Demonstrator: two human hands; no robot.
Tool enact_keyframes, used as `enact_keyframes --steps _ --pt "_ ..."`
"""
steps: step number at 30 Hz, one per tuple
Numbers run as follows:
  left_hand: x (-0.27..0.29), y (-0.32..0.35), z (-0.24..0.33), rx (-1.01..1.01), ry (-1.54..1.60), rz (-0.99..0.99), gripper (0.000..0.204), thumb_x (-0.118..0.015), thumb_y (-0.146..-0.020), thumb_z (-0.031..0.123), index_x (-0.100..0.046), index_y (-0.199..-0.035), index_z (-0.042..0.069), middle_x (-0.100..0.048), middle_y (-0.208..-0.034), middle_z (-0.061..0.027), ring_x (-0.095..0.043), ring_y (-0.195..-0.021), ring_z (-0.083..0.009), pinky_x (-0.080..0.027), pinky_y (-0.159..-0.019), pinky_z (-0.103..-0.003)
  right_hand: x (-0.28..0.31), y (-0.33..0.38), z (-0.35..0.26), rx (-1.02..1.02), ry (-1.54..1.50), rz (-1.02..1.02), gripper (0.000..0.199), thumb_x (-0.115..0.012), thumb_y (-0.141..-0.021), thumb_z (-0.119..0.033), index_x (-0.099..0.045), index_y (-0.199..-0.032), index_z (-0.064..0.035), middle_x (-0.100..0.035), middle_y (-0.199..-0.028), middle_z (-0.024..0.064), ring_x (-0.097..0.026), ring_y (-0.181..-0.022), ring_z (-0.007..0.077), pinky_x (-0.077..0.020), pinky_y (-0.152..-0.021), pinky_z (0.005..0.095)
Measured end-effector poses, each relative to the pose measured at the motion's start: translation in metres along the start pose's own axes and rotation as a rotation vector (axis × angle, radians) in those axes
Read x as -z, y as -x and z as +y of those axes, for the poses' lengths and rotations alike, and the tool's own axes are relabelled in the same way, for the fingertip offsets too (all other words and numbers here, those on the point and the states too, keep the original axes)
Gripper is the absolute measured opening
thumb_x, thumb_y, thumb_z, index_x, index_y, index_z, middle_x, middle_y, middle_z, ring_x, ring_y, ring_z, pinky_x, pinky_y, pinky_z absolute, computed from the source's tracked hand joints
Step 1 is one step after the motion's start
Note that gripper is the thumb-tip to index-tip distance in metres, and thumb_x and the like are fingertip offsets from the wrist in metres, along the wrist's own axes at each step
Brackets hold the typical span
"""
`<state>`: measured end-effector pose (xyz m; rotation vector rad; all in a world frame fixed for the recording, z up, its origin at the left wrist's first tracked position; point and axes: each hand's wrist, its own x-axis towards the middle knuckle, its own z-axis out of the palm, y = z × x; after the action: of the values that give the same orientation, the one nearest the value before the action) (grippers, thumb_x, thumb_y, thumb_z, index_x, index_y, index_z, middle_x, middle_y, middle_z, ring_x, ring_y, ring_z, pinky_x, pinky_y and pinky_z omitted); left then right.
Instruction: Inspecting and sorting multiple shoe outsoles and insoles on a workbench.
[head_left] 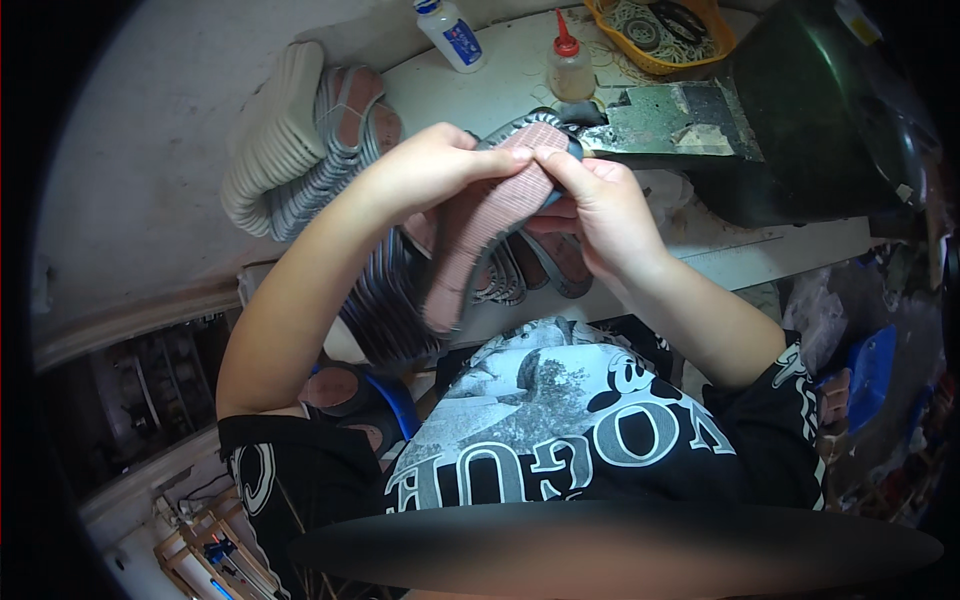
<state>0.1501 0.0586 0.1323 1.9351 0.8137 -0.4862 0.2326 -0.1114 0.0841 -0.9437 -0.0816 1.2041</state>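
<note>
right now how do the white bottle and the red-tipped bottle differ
The white bottle has a blue cap, the red-tipped bottle a pointed red nozzle. The white bottle looks opaque; the red-tipped bottle looks translucent. Both are on the table.

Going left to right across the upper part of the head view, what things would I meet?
Cream stack, pink-and-gray stack, white bottle, red-capped bottle, yellow basket, dark green machine body.

Sole (486,218) — matt and ribbed, plastic basket (668,67)
</note>
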Motion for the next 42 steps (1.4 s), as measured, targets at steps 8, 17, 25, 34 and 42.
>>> enact_keyframes --steps 8,17,25,34,42 --pt "-0.014 0.003 0.006 0.168 0.251 -0.063 0.072 -0.056 -0.083 0.062 -0.065 -0.089 -0.009 -0.065 -0.073 -0.0183 -0.065 -0.054 -0.021 -0.056 -0.05 -0.026 0.014 0.013 0.041 0.399 0.504 -0.144 0.03 -0.061 -0.087 -0.012 -0.053 -0.11 0.0058 -0.064 -0.1 0.0123 -0.062 -0.094 0.0187 -0.0484 -0.084 0.0319" --pt "-0.028 0.022 -0.004 -0.068 0.429 0.044 0.042 -0.068 -0.084 0.043 -0.061 -0.073 0.003 -0.061 -0.06 -0.0044 -0.056 -0.043 -0.0081 -0.045 -0.039 -0.019 0.037 0.005 0.015 0.182 0.467 -0.293 0.028 -0.061 -0.09 -0.018 -0.055 -0.107 0.0036 -0.064 -0.09 0.0067 -0.06 -0.078 0.0083 -0.0493 -0.068 0.0242" --pt "-0.033 0.009 -0.005 -0.137 0.387 0.279 0.045 -0.069 -0.082 0.045 -0.057 -0.069 0.004 -0.054 -0.051 -0.0009 -0.047 -0.039 -0.0056 -0.034 -0.035 -0.018 0.062 0.058 -0.007 -0.182 0.483 -0.256 0.027 -0.052 -0.096 -0.024 -0.056 -0.102 0.0024 -0.06 -0.075 0.0027 -0.053 -0.046 0.0056 -0.0438 -0.043 0.0184" --pt "-0.016 0.025 -0.043 -0.462 0.816 0.328 0.045 -0.042 -0.098 0.041 -0.059 -0.079 0.004 -0.06 -0.061 -0.0046 -0.052 -0.043 -0.0082 -0.036 -0.035 -0.018 -0.003 0.062 0.003 -0.017 0.472 -0.288 0.028 -0.049 -0.098 -0.029 -0.057 -0.097 -0.0026 -0.056 -0.073 -0.002 -0.048 -0.051 0.0032 -0.0397 -0.045 0.0176" --pt "-0.059 0.078 -0.345 0.604 -0.063 1.316 0.065 -0.056 -0.088 0.051 -0.051 -0.122 -0.005 -0.054 -0.12 -0.0249 -0.053 -0.111 -0.0363 -0.036 -0.101 -0.041 0.018 0.008 0.057 0.142 1.813 -0.37 0.03 -0.049 -0.096 -0.027 -0.06 -0.101 0.0004 -0.066 -0.071 0.0079 -0.059 -0.06 0.0102 -0.0487 -0.057 0.0261"
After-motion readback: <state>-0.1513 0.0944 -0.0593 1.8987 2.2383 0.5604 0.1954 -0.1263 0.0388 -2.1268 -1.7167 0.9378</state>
